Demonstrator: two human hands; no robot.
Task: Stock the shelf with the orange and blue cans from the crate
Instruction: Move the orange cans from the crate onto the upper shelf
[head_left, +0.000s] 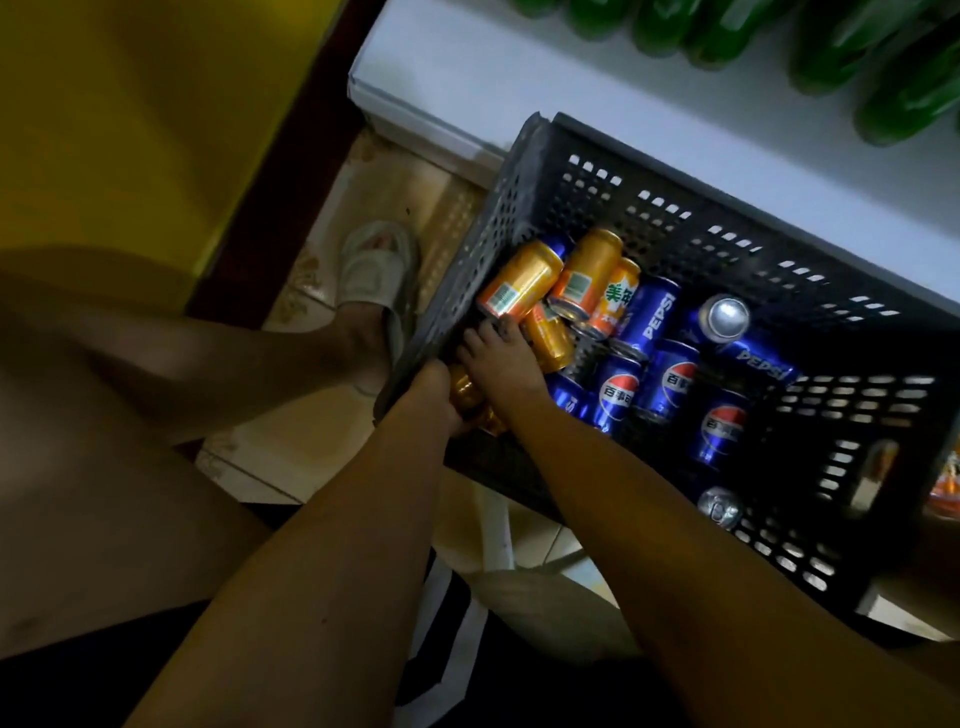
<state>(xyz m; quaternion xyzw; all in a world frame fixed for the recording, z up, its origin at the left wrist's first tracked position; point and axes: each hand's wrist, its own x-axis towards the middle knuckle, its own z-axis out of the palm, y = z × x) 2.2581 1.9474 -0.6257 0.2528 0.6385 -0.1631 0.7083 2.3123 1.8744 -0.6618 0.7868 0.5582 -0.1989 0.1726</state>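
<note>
head: perforated plastic crate (675, 218), glossy cylindrical cans (613, 306).

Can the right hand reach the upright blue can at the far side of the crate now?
Probably yes. The right hand rests among the orange cans at the near corner of the crate, apparently holding nothing. The crate is open on top and nothing covers the upright blue can.

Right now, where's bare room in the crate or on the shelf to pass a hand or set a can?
Shelf: a bare white strip between its left edge and the green bottles, behind the crate. In the crate, the dark right end past the blue cans looks open. The near-left corner is crowded: orange cans piled, both hands in among them.
</note>
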